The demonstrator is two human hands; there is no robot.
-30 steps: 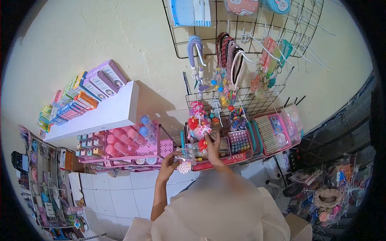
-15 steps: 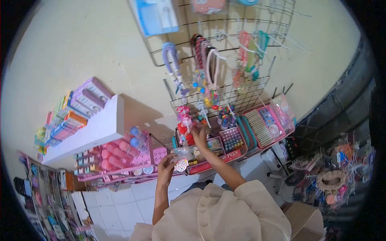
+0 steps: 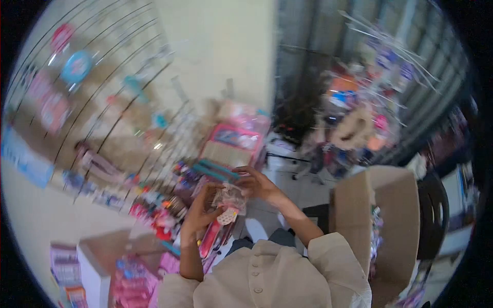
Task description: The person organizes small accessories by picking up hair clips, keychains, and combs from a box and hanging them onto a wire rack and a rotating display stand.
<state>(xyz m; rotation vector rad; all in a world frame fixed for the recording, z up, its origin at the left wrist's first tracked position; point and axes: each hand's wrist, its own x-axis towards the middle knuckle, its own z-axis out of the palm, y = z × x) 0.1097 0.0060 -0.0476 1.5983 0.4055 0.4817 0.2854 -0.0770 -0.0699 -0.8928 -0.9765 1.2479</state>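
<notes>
My left hand (image 3: 202,213) is closed on a clear plastic packet (image 3: 229,197) in front of my body. A pale card with dark dots (image 3: 227,216) shows at the packet's lower end. My right hand (image 3: 260,185) is at the packet's right side, fingers stretched out and apart. Whether its thumb touches the plastic is blurred. Beyond the hands lies a pink tray (image 3: 237,124) of small goods, with teal handles (image 3: 215,170) nearer to me.
To the right stands an open cardboard box (image 3: 393,220) with small shiny items inside. A wire rack (image 3: 110,123) with hanging accessories covers the left wall. Bagged goods hang in a cluster (image 3: 359,113) at the back right. A white shelf (image 3: 95,267) juts out at lower left.
The view has swung to the right. My right hand has left the red and pink items by the rack and come to the packet. My left hand still holds the packet.
</notes>
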